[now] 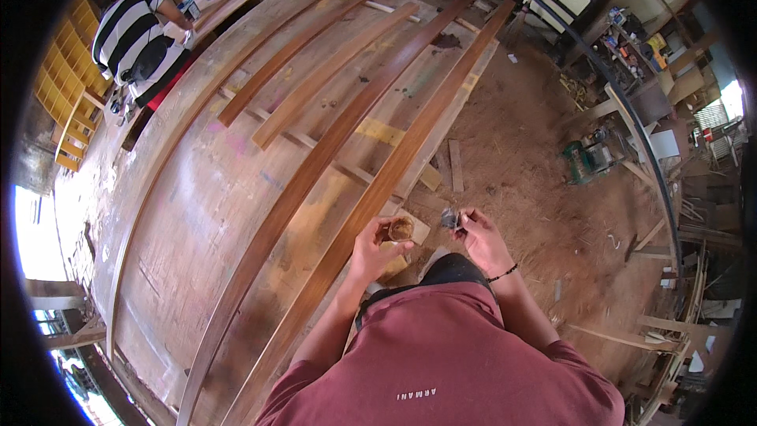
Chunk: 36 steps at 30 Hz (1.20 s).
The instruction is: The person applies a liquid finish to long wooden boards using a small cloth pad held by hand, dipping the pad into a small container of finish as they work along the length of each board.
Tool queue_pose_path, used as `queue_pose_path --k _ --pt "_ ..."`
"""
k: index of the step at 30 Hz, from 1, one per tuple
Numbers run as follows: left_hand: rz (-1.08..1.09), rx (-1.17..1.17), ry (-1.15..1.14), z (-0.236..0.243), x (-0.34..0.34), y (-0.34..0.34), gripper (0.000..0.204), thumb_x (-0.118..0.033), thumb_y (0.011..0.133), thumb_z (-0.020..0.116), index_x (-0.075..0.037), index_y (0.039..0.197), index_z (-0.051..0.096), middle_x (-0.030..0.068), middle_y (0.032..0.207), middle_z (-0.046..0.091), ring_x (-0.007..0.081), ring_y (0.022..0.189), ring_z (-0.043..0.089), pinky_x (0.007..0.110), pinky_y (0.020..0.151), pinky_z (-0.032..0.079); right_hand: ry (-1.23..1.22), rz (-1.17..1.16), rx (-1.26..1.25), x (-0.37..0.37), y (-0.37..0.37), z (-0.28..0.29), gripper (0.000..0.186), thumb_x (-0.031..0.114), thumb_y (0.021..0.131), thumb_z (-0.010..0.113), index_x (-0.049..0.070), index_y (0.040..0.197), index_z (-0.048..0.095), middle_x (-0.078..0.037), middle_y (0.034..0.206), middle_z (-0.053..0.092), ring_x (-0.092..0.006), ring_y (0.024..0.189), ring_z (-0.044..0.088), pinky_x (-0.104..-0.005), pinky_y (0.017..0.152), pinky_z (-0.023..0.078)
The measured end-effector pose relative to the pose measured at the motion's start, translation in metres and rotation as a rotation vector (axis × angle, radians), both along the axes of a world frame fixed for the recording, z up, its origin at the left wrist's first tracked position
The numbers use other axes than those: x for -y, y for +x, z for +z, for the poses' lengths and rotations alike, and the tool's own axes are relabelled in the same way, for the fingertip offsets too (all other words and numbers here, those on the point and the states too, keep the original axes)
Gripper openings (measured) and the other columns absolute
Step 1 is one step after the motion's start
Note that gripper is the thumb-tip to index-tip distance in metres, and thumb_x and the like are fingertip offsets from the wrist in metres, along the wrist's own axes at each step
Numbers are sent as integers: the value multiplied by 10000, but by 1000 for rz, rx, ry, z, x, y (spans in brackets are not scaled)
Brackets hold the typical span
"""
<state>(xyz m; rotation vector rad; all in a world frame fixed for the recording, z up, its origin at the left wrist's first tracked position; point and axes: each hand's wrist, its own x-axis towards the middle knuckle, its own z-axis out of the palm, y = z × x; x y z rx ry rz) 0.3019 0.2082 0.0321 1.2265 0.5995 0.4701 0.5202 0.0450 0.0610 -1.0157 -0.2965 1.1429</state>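
Note:
My left hand (372, 249) is closed round a small round cup (400, 229), its mouth facing up with something brown inside. To its right, my right hand (484, 241) pinches a small dark grey piece (450, 219) that looks like a folded rag or sheet; its exact kind is too small to tell. The two hands are a short way apart in front of my body. Closest to my left hand is a long reddish-brown wooden strip (371, 203), which runs along the right edge of the worktable (189, 189). A second dark strip (303, 177) lies parallel to it.
Shorter brown strips (335, 75) rest on crosspieces farther up the table. At the far left a person in a striped shirt (134, 39) bends over another bench. Wood offcuts (456, 166) and a green machine (582, 162) are on the dirt floor to the right.

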Motion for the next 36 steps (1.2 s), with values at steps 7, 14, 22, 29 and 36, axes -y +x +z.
queue_pose_path --k 7,14,22,29,36 --pt "47 -14 26 -3 22 50 531 -4 840 847 38 1298 581 98 1240 667 167 1162 643 327 1035 515 -44 -5 -50 12 57 -14 163 207 1077 581 61 1139 617 -48 1050 686 -154 933 661 -304 812 511" --pt "-15 -16 9 -11 62 174 553 -39 813 883 23 1286 604 91 1199 707 143 1045 677 314 923 560 74 111 -245 31 182 -31 163 226 1083 569 70 1115 604 -69 1045 673 -171 865 657 -323 767 529" --pt "-247 -119 64 21 109 340 599 -129 840 886 26 1332 581 100 1240 688 152 1114 657 319 982 538 66 14 -135 107 318 -7 126 202 1088 556 78 1093 569 -41 1003 627 -167 861 637 -318 760 510" --pt "-491 -161 115 15 123 424 541 -151 873 862 -27 1341 622 29 1206 689 111 1101 636 289 958 514 71 -242 -92 163 367 -1 98 149 1071 569 52 1088 570 -56 1011 626 -160 852 600 -328 767 513" --pt "-572 40 -27 -14 126 511 478 -111 892 840 -45 1315 627 0 1163 676 78 1056 618 276 913 509 58 -423 -50 195 398 19 151 160 1071 571 31 1149 576 -67 1060 640 -158 895 603 -332 816 514"
